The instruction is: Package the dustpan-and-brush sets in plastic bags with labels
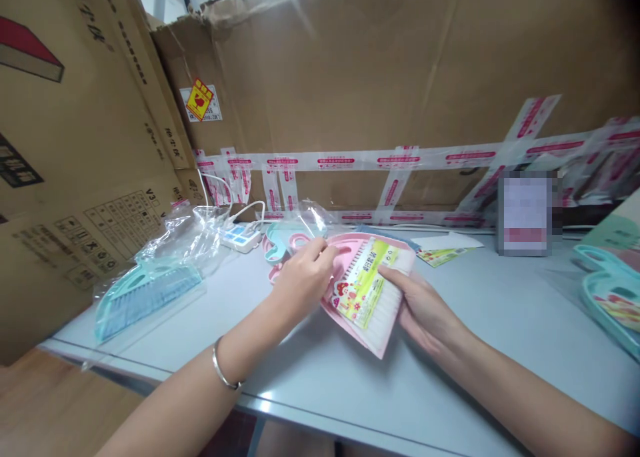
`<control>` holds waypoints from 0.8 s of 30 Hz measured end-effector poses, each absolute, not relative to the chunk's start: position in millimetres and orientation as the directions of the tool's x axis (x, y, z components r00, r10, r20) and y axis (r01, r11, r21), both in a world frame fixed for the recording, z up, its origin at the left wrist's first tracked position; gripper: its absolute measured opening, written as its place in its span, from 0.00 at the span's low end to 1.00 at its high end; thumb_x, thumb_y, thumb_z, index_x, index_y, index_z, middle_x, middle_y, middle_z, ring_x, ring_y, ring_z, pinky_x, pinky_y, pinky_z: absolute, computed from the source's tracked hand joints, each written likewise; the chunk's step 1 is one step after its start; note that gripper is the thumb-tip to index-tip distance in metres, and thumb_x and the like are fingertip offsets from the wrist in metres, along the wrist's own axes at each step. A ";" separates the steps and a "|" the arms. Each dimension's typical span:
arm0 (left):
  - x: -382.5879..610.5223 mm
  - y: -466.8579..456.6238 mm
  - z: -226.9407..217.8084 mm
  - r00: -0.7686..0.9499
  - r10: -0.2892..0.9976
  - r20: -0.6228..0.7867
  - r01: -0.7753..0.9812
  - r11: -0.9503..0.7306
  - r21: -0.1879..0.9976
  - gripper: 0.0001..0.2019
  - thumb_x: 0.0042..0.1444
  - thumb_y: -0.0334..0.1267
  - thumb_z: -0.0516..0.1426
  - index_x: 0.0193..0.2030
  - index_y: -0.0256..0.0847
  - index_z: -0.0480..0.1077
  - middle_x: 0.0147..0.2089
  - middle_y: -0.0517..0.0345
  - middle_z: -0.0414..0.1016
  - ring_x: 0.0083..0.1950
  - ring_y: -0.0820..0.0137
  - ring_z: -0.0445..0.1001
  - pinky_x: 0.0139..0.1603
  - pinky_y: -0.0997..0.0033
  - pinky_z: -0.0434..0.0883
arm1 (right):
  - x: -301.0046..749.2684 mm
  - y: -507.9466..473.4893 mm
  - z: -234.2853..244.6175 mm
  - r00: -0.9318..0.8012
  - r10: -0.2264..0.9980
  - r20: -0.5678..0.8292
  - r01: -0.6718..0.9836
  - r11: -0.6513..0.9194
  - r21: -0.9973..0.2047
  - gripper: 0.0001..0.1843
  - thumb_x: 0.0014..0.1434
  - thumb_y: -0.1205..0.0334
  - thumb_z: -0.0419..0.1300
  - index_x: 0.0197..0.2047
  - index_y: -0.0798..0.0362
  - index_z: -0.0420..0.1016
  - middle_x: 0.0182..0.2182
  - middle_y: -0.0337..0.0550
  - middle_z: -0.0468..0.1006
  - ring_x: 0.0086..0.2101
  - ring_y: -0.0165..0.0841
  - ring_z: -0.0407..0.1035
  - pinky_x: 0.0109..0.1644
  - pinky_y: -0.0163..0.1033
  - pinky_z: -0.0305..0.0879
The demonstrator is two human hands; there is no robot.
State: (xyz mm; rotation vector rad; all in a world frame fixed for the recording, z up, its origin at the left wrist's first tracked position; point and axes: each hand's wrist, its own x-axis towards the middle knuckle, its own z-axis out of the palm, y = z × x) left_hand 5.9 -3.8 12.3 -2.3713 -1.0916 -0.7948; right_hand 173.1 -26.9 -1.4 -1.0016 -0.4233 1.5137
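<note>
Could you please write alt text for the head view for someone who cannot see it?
A person's right hand holds a pink dustpan-and-brush set over a table while the left hand touches it. A turquoise set lies at left in clear plastic; a cardboard box stands behind.

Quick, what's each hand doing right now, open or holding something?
Left hand: fingers curled at the pink dustpan; grip can't be told.
Right hand: closed, holding the dustpan and white brush.
</note>
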 end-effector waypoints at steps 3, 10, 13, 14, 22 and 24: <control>7.1 -5.9 11.4 0.491 0.557 0.670 0.769 -0.638 -0.033 0.12 0.62 0.31 0.46 0.36 0.35 0.71 0.32 0.54 0.68 0.32 0.72 0.67 0.31 0.73 0.67 | 177.5 -21.0 -8.5 0.131 0.943 -0.304 -0.647 -0.151 -0.747 0.14 0.50 0.70 0.61 0.42 0.56 0.74 0.39 0.50 0.79 0.39 0.42 0.75 0.40 0.45 0.75; 9.9 -9.9 6.5 0.433 0.543 0.719 0.739 -0.671 0.062 0.11 0.61 0.33 0.50 0.34 0.38 0.73 0.30 0.56 0.66 0.30 0.74 0.65 0.28 0.74 0.65 | 180.2 -18.5 -9.8 0.208 0.947 -0.246 -0.686 -0.038 -0.726 0.13 0.50 0.68 0.60 0.41 0.55 0.73 0.40 0.47 0.79 0.41 0.40 0.74 0.43 0.42 0.75; 12.1 -10.5 4.8 0.471 0.521 0.711 0.731 -0.682 0.016 0.11 0.60 0.31 0.49 0.34 0.38 0.74 0.30 0.56 0.67 0.30 0.74 0.64 0.27 0.74 0.64 | 170.0 -28.1 -3.9 0.169 0.951 -0.259 -0.673 -0.080 -0.735 0.14 0.49 0.69 0.61 0.42 0.56 0.73 0.37 0.48 0.80 0.40 0.41 0.75 0.42 0.44 0.74; 12.5 -10.4 4.5 0.485 0.516 0.706 0.724 -0.690 0.006 0.12 0.60 0.31 0.49 0.34 0.38 0.74 0.30 0.55 0.67 0.30 0.73 0.65 0.27 0.74 0.64 | 166.9 -31.1 -2.3 0.131 0.956 -0.262 -0.670 -0.109 -0.734 0.15 0.49 0.70 0.61 0.42 0.56 0.73 0.35 0.48 0.80 0.40 0.41 0.75 0.42 0.45 0.74; 8.1 -10.0 10.5 0.515 0.477 0.712 0.654 -0.756 0.033 0.12 0.62 0.32 0.48 0.38 0.37 0.73 0.30 0.55 0.69 0.31 0.73 0.67 0.31 0.73 0.67 | 173.9 -25.6 1.9 0.136 0.940 -0.314 -0.736 -0.116 -0.667 0.12 0.54 0.71 0.56 0.43 0.57 0.73 0.39 0.48 0.79 0.37 0.37 0.75 0.41 0.40 0.75; 8.4 -11.0 10.7 0.531 0.475 0.702 0.639 -0.768 0.036 0.12 0.62 0.32 0.48 0.38 0.36 0.73 0.30 0.55 0.70 0.32 0.73 0.67 0.32 0.72 0.67 | 176.8 -23.4 1.4 0.171 0.933 -0.317 -0.754 -0.084 -0.652 0.13 0.56 0.71 0.55 0.44 0.57 0.73 0.40 0.47 0.79 0.37 0.35 0.75 0.42 0.38 0.75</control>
